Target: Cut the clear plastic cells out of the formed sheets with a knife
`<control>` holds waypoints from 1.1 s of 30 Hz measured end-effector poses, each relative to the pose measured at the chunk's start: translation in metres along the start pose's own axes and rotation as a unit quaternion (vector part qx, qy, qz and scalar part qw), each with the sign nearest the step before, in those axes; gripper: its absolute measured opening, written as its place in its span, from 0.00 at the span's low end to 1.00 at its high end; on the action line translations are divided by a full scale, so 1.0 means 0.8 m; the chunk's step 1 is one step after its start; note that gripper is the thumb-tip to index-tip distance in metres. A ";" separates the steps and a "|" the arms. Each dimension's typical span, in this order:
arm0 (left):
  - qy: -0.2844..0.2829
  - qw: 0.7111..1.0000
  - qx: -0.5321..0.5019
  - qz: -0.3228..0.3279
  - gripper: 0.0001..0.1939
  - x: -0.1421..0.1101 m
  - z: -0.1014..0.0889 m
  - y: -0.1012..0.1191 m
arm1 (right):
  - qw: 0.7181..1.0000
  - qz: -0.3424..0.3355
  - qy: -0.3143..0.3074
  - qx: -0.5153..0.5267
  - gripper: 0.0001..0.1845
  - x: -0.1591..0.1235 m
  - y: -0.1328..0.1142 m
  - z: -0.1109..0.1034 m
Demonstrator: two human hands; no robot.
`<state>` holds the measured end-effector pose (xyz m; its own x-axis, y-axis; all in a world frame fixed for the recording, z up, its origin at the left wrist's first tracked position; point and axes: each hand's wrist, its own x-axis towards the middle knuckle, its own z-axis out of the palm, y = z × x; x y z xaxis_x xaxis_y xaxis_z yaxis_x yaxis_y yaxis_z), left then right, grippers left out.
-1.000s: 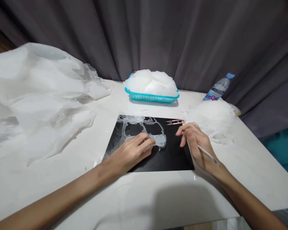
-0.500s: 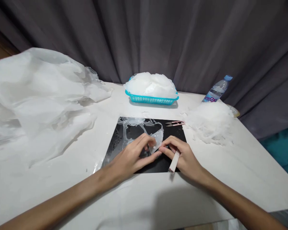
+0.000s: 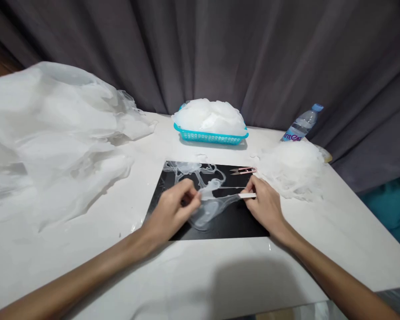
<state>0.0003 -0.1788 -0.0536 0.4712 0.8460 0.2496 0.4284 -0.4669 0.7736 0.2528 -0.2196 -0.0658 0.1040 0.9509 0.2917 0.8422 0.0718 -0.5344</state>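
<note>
My left hand (image 3: 178, 206) is closed in a pinch on the edge of a soft, translucent white film piece (image 3: 205, 213). The piece droops over the black mat (image 3: 226, 226), its outline smeared by motion. My right hand (image 3: 263, 202) grips a slim whitish stick-like tool (image 3: 248, 195), which points left. A thin strand of film (image 3: 231, 187) stretches from the piece toward my right fingertips; whether they pinch it is hard to see. More film lies in loops (image 3: 186, 168) on the mat's far left part. Pink-handled thread snips (image 3: 242, 170) rest at its far right.
A turquoise basket (image 3: 210, 138) heaped with white pieces stands behind the mat. A large pile of white film sheets (image 3: 63, 133) spreads on the left. Shredded white scraps (image 3: 293, 171) and a water bottle (image 3: 302, 124) are at right, with a grey curtain (image 3: 213, 53) behind.
My hands have moved apart, drawing the film and a strand out between them. The tool in my right hand has swung from pointing toward me to pointing left.
</note>
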 end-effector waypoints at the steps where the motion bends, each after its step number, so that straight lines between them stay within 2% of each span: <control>1: 0.008 0.998 -0.033 -0.050 0.13 0.002 -0.003 -0.003 | 1.000 0.021 -0.014 -0.011 0.09 0.002 0.005 -0.001; 2: 0.005 0.995 -0.058 -0.085 0.13 0.005 -0.006 -0.005 | 0.999 0.025 -0.032 -0.014 0.09 0.002 0.008 -0.002; 4: -0.017 0.992 -0.068 -0.102 0.10 0.008 -0.010 -0.006 | 0.999 -0.007 -0.053 0.006 0.06 0.001 0.007 -0.004; 5: -0.024 0.994 -0.054 -0.091 0.08 0.009 -0.010 -0.005 | 0.998 -0.031 -0.056 0.028 0.06 0.000 0.004 -0.004; 7: -0.033 0.997 -0.012 -0.063 0.06 0.010 -0.008 0.000 | 0.991 -0.068 -0.075 0.092 0.16 -0.002 -0.003 -0.005; 9: -0.040 0.998 0.011 -0.043 0.06 0.008 -0.002 0.003 | 0.977 -0.079 -0.118 0.160 0.25 -0.001 -0.012 -0.004; 12: -0.022 0.999 0.001 -0.029 0.08 0.008 0.007 0.007 | 0.958 -0.061 -0.154 0.235 0.22 0.005 -0.024 0.000; 14: -0.007 1.000 -0.013 -0.022 0.12 0.009 0.011 0.010 | 0.958 -0.035 -0.126 0.255 0.18 0.011 -0.031 0.004; 17: -0.012 0.999 -0.033 -0.021 0.15 0.011 0.014 0.019 | 0.965 -0.025 -0.081 0.247 0.18 0.022 -0.037 0.009; 23: -0.040 0.998 -0.039 -0.036 0.10 0.013 0.018 0.031 | 0.970 -0.151 -0.034 0.188 0.06 0.025 -0.033 0.012; 28: -0.038 0.995 -0.074 -0.057 0.10 0.013 0.020 0.029 | 0.959 -0.246 0.003 0.140 0.10 0.014 -0.034 0.011; 33: -0.067 0.995 -0.064 -0.036 0.12 0.011 0.013 0.029 | 0.950 -0.291 0.000 0.110 0.09 0.007 -0.042 0.006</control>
<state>0.0223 -0.1847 -0.0394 0.5454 0.8300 0.1172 0.3672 -0.3623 0.8567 0.2225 -0.2153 -0.0505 -0.3458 0.7303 0.5892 0.6266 0.6471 -0.4343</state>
